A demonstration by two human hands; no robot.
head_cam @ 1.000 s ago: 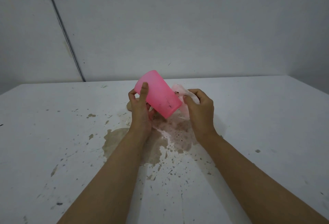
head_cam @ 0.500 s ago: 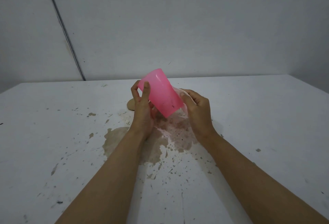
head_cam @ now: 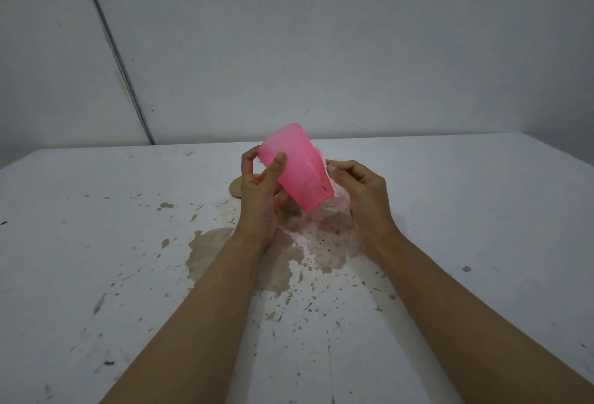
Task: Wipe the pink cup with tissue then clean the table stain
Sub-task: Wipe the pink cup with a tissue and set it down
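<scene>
Wall: plain grey, with a thin dark line running down it at a slant on the left, ending where the wall meets the table.
Table: a white table, spattered all over with small brown flecks.
Stain: a brown stain pools at the middle of the table and spreads right beneath both hands. The part under the cup looks darker and speckled, with a pinkish cast.
Tan patch: a small rounded tan patch lies on the table just behind the left hand, half hidden by it. I cannot tell what it is.
Left hand: the left hand grips the cup near its base, thumb laid along the near wall and fingers curled round the far side.
Cup: the pink cup is held off the table above the stain, between the two hands. It is tilted, base up and away, mouth down toward the right. A few dark specks show on its lower wall.
Tissue: a pale tissue shows just beside the cup's lower right edge, bunched against the right palm and mostly hidden.
Right hand: the right hand has its fingers curled in round the tissue, close against the cup's right side.
Far right: one lone dark speck sits on the table, well apart from the stain.
</scene>
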